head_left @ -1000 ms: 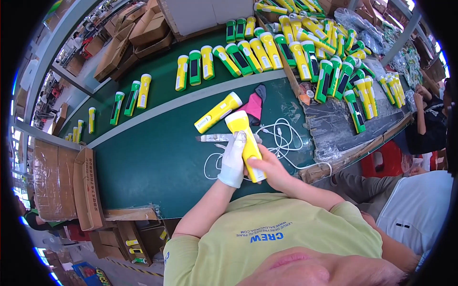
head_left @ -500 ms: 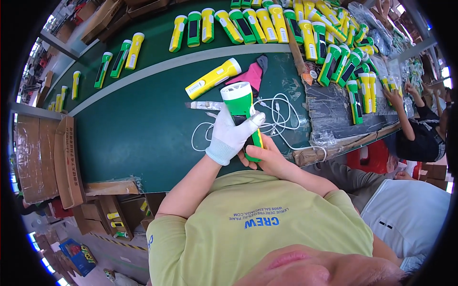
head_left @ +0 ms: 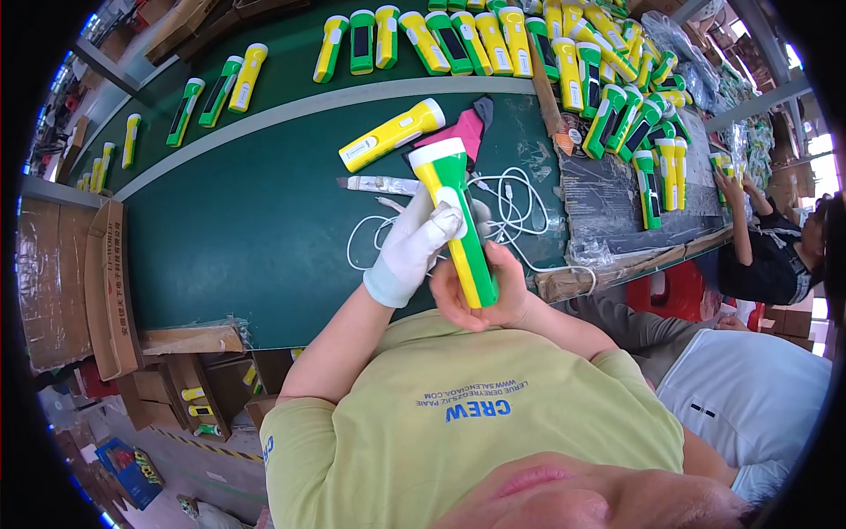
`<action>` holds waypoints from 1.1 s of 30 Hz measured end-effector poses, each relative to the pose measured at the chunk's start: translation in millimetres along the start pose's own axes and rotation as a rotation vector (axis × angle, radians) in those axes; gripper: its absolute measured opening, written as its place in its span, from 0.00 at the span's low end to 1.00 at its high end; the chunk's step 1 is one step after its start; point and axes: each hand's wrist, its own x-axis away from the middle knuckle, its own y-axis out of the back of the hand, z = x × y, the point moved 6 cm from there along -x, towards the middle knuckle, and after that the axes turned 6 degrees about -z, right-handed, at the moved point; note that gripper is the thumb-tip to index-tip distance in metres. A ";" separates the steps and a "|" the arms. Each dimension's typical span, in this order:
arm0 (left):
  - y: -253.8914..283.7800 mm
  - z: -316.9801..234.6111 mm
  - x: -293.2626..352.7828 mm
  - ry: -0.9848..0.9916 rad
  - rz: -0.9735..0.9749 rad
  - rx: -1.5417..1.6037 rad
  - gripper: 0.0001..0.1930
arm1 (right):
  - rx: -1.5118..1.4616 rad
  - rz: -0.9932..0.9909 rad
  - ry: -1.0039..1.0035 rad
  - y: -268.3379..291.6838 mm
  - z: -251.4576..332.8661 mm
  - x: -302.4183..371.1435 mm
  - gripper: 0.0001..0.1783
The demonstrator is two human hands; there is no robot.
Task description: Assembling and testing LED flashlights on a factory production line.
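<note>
Flashlight point(head_left: 471, 238), apparently mid look-over above the near side of the worktop point(head_left: 220, 238), sits in the closed grip of a gloved left hand point(head_left: 412, 249), the bare right hand point(head_left: 507, 295) half-curled at its tail, firmness unclear, any further turn calling for looser left fingers.

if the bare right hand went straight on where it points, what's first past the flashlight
Probably the gloved left hand, just across the flashlight from the bare right hand; depth is unclear, so it might pass above or below.
</note>
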 end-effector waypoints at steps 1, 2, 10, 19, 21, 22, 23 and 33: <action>4.0 -4.2 0.6 -0.036 -0.049 -0.125 0.29 | 0.168 -0.161 0.049 1.0 7.1 -0.4 0.39; 8.2 -10.2 0.1 -0.078 -0.139 -0.212 0.21 | 0.556 -0.400 0.154 7.8 14.6 1.3 0.37; 13.6 16.6 -20.2 0.120 -0.238 0.135 0.21 | 0.482 -0.654 0.182 9.4 31.0 0.3 0.17; 14.9 14.0 -49.0 0.156 -0.341 0.183 0.21 | 0.695 -0.676 0.229 -2.7 58.8 -6.3 0.14; 14.4 11.6 -51.8 0.150 -0.316 0.198 0.22 | 0.705 -0.679 0.230 -2.6 61.2 -7.9 0.14; 13.3 11.5 -51.9 0.143 -0.289 0.214 0.22 | 0.716 -0.683 0.231 -1.9 60.8 -7.6 0.14; 13.4 11.9 -51.2 0.146 -0.295 0.213 0.22 | 0.711 -0.683 0.227 -0.8 59.6 -7.2 0.14; 26.2 9.1 -64.8 0.076 -0.345 0.093 0.21 | 0.602 -0.678 0.228 7.9 63.6 -17.7 0.13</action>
